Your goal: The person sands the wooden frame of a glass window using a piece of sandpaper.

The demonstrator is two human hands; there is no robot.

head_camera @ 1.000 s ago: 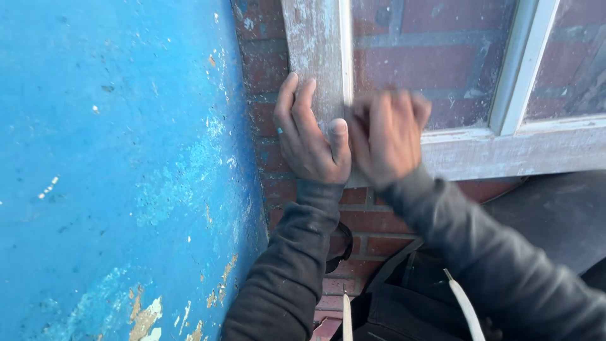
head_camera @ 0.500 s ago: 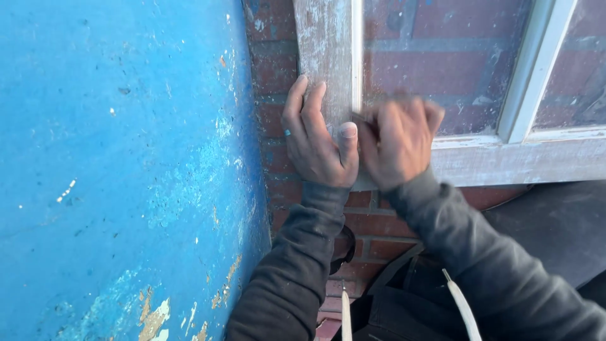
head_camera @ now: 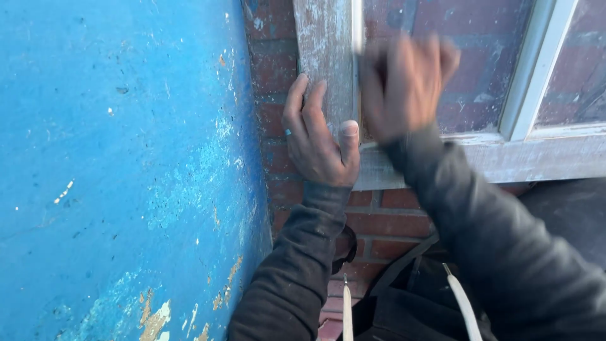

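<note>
My left hand (head_camera: 319, 142) lies flat against the weathered grey upright of a wooden window frame (head_camera: 325, 44), fingers pointing up and thumb stretched towards the corner; it holds nothing. My right hand (head_camera: 404, 85) is motion-blurred just right of that upright, fingers curled, over the lower left corner of the glass pane (head_camera: 480, 63). Blur hides whether it holds anything. Both arms are in dark sleeves.
A chipped blue painted surface (head_camera: 126, 158) fills the left side, close to my left arm. Red brick wall (head_camera: 391, 224) runs beside and below the frame. The worn sill (head_camera: 536, 158) extends right, with a white glazing bar (head_camera: 536, 63) above it. Two white drawstrings (head_camera: 464, 306) hang at the bottom.
My right hand has moved up from beside the left hand at sill level to higher along the upright. The left hand stays pressed on the frame.
</note>
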